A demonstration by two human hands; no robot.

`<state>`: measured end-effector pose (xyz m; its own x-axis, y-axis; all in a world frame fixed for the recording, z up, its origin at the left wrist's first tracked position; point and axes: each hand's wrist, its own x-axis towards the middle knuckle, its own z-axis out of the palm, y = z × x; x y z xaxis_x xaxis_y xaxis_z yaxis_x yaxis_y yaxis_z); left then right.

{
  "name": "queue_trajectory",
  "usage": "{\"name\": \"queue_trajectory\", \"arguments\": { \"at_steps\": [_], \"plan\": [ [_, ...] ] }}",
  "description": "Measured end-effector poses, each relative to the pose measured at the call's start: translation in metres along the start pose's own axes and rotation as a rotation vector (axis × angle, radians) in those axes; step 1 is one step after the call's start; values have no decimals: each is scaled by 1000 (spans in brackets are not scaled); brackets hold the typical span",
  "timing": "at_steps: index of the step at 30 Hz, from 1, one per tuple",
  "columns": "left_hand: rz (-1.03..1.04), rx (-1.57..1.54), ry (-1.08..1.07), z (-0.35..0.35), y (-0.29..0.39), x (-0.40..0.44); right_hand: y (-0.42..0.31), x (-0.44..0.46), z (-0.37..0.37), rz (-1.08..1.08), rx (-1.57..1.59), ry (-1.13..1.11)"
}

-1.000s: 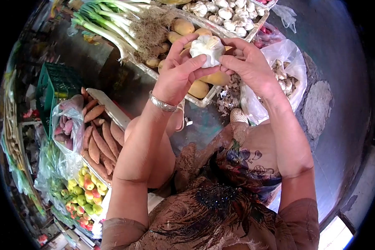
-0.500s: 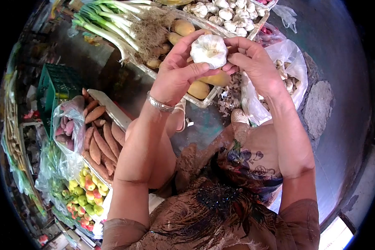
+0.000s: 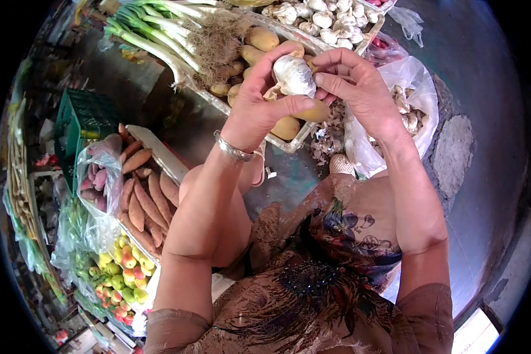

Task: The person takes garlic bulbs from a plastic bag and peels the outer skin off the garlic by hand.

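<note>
A whole white garlic bulb (image 3: pixel 295 75) is held up over a crate of potatoes, turned on its side with its stem end toward the lower left. My left hand (image 3: pixel 255 109) grips it between thumb and fingers, and a silver bracelet circles that wrist. At the bulb's right edge, the curled fingers and thumb of my right hand (image 3: pixel 357 88) are closed in a pinch against its skin. Whether a flake of skin lies between those fingertips is hidden.
Potatoes (image 3: pixel 261 38), leeks (image 3: pixel 171 44) and garlic bulbs (image 3: pixel 330 20) fill crates ahead. A plastic bag (image 3: pixel 360 138) of garlic stands at right, beside loose skins (image 3: pixel 327 141) on the floor. Sweet potatoes (image 3: pixel 144 203), a green crate (image 3: pixel 88 121) and apple-like fruit (image 3: pixel 124 277) are at left.
The garlic bulb has been rotated: its round base faced me earlier, and now its side and stem end show. My right fingers have shifted slightly along its edge.
</note>
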<state>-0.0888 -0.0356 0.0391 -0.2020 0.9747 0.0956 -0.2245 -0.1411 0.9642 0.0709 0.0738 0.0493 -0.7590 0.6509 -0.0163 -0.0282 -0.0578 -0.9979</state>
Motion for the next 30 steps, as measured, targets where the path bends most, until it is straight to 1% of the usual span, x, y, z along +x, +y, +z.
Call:
{"name": "queue_trajectory", "arguments": {
  "at_steps": [1, 3, 6, 10, 13, 15, 16, 18, 19, 21, 24, 26, 30],
  "plan": [
    [0, 0, -1, 0, 0, 0, -2, 0, 3, -7, 28, 18],
    [22, 99, -3, -1, 0, 0, -1, 0, 2, -16, 56, 36],
    [60, 164, -51, -2, -1, -1, 3, 0, -2, -20, -3, 18],
    [96, 151, -48, -1, -3, 0, 3, 0, 0, -19, 10, 47],
    [107, 199, -46, -1, -2, 0, 0, -2, 2, 0, -14, 64],
    [-105, -173, -8, 1, 1, -1, -1, -2, 1, 19, -35, 67],
    [-106, -172, -8, 0, 1, -1, -1, -2, 0, 17, -49, 55],
    [-140, -307, -31, -2, 0, 1, -1, -2, 0, 13, -62, 43],
    [-140, -307, -32, -1, 0, 1, 0, -2, 1, 21, -51, 55],
    [-57, -89, 17, 1, -1, 2, 0, -2, 2, 28, -40, 66],
    [-14, -41, 45, -2, -2, 4, -1, -4, 3, 3, -41, 81],
    [16, 9, 52, -3, -5, 5, -3, -5, 1, -40, -125, 80],
    [76, 163, 90, 4, -6, 4, -2, -6, 2, 32, -192, 74]
  ]
}}
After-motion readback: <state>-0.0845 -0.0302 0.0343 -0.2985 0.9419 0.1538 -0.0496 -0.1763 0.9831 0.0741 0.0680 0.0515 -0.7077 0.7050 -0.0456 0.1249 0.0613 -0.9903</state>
